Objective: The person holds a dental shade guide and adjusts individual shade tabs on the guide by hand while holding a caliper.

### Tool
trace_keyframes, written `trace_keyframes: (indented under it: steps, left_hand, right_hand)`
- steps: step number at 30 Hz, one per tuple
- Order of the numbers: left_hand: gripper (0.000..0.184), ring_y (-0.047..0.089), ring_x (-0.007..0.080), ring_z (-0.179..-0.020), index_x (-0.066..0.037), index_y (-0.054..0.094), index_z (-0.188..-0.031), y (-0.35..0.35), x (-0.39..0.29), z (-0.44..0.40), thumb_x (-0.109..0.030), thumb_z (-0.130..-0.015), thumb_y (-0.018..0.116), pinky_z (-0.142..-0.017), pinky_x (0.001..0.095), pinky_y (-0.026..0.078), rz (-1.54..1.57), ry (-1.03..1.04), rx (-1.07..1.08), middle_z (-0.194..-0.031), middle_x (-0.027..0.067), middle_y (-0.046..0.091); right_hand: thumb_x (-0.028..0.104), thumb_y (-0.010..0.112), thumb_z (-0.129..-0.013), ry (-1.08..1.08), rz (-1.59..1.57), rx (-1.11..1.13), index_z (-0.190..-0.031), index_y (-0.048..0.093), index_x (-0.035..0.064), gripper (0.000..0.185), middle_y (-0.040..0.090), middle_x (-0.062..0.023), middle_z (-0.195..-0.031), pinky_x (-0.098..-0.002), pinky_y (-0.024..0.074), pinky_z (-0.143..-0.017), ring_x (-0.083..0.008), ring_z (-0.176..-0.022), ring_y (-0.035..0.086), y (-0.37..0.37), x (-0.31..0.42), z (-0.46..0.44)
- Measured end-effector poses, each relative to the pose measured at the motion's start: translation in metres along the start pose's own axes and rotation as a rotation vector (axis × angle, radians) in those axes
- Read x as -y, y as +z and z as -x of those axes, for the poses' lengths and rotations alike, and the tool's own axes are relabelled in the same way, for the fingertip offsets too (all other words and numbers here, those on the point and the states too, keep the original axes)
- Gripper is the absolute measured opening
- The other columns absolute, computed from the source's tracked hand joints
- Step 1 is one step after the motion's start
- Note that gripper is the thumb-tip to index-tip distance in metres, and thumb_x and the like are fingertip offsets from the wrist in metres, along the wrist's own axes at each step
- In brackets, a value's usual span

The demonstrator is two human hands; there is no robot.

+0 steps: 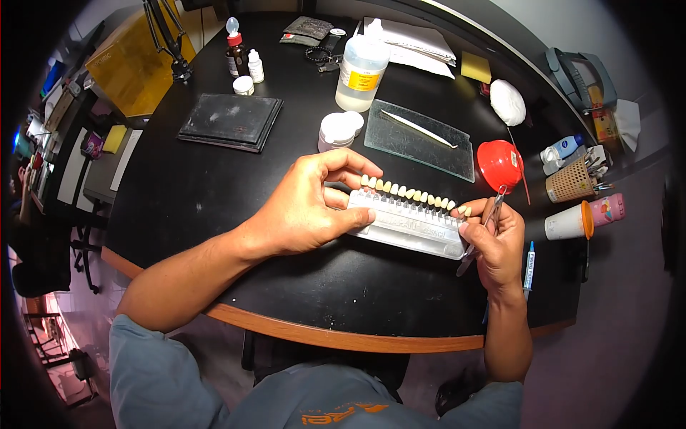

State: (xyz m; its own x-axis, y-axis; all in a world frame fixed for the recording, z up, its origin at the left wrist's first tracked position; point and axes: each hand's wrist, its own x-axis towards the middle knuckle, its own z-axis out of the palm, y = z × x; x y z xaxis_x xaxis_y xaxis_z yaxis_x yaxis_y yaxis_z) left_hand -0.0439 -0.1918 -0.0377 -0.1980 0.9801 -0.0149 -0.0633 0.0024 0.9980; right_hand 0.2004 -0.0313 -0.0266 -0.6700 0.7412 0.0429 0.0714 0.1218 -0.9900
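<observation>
Both hands hold a tooth shade guide, a clear-silvery holder with a row of tooth-shaped tabs along its top edge, above the black table. My left hand grips its left end, thumb on the front and fingers behind. At the other end, my right hand pinches the holder near the last tabs, where a gap shows in the row. Metal tweezers also sit in my right hand, pointing up and down past the fingers. Just beyond the guide lies a glass slab with a pale spatula on it.
Behind the guide stand a white jar and a large liquid bottle. A red bowl is near my right hand, with a syringe and a cup farther right. A black case lies at left.
</observation>
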Motion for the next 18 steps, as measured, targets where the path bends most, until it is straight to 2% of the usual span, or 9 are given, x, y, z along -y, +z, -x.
trace_keyframes:
  steps: [9,18]
  left_hand:
    - [0.045,0.071,0.0185,-0.096,0.006,0.056,-0.124,0.0004,0.0004,-0.0001,0.005,-0.083,0.075,-0.084,0.0242,0.061,-0.010,-0.003,-0.004,-0.108,0.0110,0.061]
    - [0.045,0.071,0.0181,-0.096,0.005,0.056,-0.125,0.0007,0.0001,-0.0005,0.005,-0.084,0.074,-0.083,0.0247,0.061,0.009,-0.028,-0.001,-0.108,0.0113,0.061]
  right_hand:
    - [-0.008,0.065,-0.081,0.006,-0.005,-0.009,-0.097,0.068,-0.0086,0.016,0.057,0.0048,-0.063,-0.0176,0.0371,-0.057,0.0012,-0.057,0.046,0.0009,0.0007,0.0001]
    - [-0.008,0.065,-0.081,0.011,-0.015,-0.010,-0.097,0.068,-0.0084,0.016,0.064,0.0003,-0.067,-0.0185,0.0431,-0.061,-0.0003,-0.058,0.051,0.0033,0.0052,0.0014]
